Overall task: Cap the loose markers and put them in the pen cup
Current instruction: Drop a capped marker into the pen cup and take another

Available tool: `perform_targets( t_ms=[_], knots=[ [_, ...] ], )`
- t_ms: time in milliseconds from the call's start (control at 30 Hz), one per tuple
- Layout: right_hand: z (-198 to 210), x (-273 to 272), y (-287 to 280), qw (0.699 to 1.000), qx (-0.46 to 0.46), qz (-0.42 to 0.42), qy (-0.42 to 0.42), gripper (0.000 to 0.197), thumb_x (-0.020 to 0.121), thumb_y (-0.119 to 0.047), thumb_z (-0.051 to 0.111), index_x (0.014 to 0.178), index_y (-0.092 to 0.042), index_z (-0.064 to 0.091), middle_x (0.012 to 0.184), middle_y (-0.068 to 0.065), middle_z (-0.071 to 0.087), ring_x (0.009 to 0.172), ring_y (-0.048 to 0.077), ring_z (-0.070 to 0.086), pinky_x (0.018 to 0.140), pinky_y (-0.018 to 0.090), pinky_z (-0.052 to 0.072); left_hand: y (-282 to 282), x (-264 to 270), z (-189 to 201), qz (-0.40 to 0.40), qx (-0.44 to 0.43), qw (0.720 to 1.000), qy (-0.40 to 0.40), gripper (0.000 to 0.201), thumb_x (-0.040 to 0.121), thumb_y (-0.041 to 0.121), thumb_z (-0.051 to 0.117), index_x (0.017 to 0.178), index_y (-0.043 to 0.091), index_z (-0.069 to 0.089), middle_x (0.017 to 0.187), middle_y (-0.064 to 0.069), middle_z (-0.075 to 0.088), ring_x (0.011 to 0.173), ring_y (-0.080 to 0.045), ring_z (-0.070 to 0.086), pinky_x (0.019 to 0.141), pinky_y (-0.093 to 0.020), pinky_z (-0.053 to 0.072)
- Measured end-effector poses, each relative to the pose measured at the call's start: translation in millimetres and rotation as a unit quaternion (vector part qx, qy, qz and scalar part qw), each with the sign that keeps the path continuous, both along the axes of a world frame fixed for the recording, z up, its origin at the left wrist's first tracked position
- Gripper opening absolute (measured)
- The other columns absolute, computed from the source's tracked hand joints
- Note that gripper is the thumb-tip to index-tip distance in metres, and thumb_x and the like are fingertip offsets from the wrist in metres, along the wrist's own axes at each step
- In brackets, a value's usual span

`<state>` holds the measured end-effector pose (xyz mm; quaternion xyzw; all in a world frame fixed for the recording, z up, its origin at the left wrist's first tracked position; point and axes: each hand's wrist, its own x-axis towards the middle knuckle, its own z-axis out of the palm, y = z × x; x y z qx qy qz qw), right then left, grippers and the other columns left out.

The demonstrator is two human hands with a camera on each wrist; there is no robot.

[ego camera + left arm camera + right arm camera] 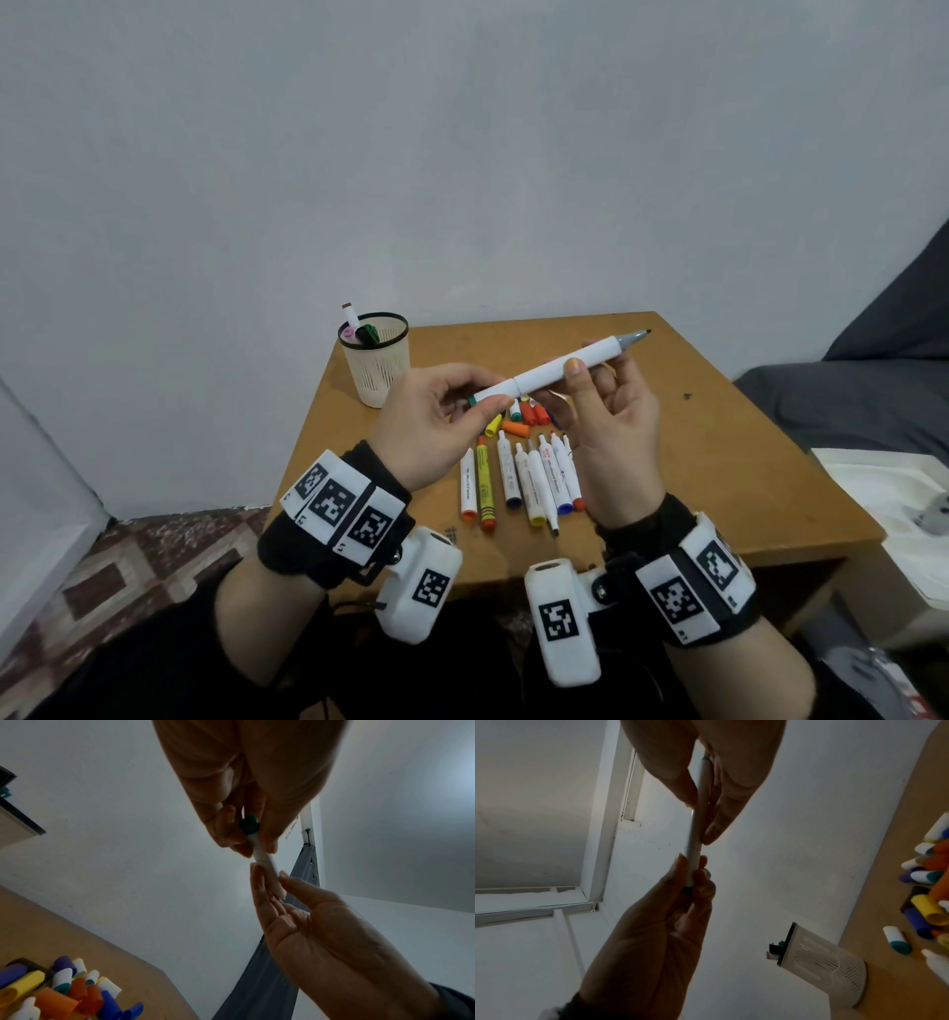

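Above the table I hold a white marker in both hands, lying level. My left hand pinches its white cap with a green end, which sits on the marker's left end. My right hand pinches the barrel between thumb and fingers. The marker's right end shows a bare grey tip. In the left wrist view my left hand grips the green-ended cap. My right hand holds the barrel in the right wrist view. The mesh pen cup stands at the table's far left corner with markers in it.
Several uncapped markers lie in a row on the wooden table under my hands. A heap of loose caps lies just beyond them. A white box and a dark sofa are to the right.
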<state>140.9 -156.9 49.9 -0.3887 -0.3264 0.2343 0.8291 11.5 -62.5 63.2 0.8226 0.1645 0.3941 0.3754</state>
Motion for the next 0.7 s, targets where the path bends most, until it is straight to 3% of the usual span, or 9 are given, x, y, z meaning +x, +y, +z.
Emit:
perform_targets(
  t_ms=[167,267,367,567,700],
  knots=[
    [5.3,1.6,-5.4,1.0,-0.002,0.012,-0.012,0.012,0.091,-0.003,0.052,0.102,-0.004,0.048,0.086,0.005,0.063,0.082,0.014,0.068,0.071,0.029,0.057,-2.2,2.5,-0.3,0.005,-0.001,1.0,0.008,0.02,0.082,0.013,0.067,0.089,0.031,0.065,0.082,0.004,0.069,0.077,-0.017,0.064,0.075,-0.041,0.056],
    [4.5,0.8,-8.1,1.0,-0.008,0.004,-0.013,0.013,0.091,-0.002,0.054,0.102,-0.003,0.049,0.087,0.007,0.062,0.083,0.016,0.068,0.074,0.034,0.059,-0.7,4.2,-2.3,0.015,0.009,1.0,0.013,0.024,0.083,0.012,0.065,0.087,0.036,0.064,0.079,0.008,0.068,0.076,-0.013,0.063,0.074,-0.038,0.056],
    [3.7,0.7,-9.6,1.0,-0.013,0.003,-0.011,0.014,0.09,-0.001,0.054,0.104,-0.002,0.049,0.087,0.008,0.061,0.084,0.017,0.068,0.071,0.032,0.059,0.8,5.3,-5.2,0.01,0.017,1.0,0.017,0.026,0.084,0.012,0.065,0.086,0.038,0.064,0.078,0.006,0.069,0.075,-0.016,0.064,0.073,-0.039,0.056],
    [-0.5,2.5,-7.0,1.0,-0.014,0.013,0.019,0.009,0.09,0.0,0.054,0.097,-0.004,0.05,0.081,0.005,0.061,0.077,0.016,0.068,0.065,0.027,0.058,-0.9,10.4,-14.0,0.042,0.031,0.999,0.015,0.012,0.083,0.016,0.066,0.093,0.019,0.07,0.076,0.002,0.068,0.07,-0.021,0.062,0.062,-0.038,0.052],
    [0.7,8.1,-5.3,0.999,-0.014,0.03,0.026,0.009,0.09,0.0,0.055,0.096,-0.005,0.051,0.082,0.006,0.062,0.076,0.017,0.069,0.066,0.028,0.059,2.3,11.6,-8.4,0.037,0.032,0.998,0.037,0.012,0.083,0.017,0.066,0.093,0.022,0.07,0.076,0.007,0.067,0.072,-0.015,0.061,0.063,-0.03,0.05]
  ],
)
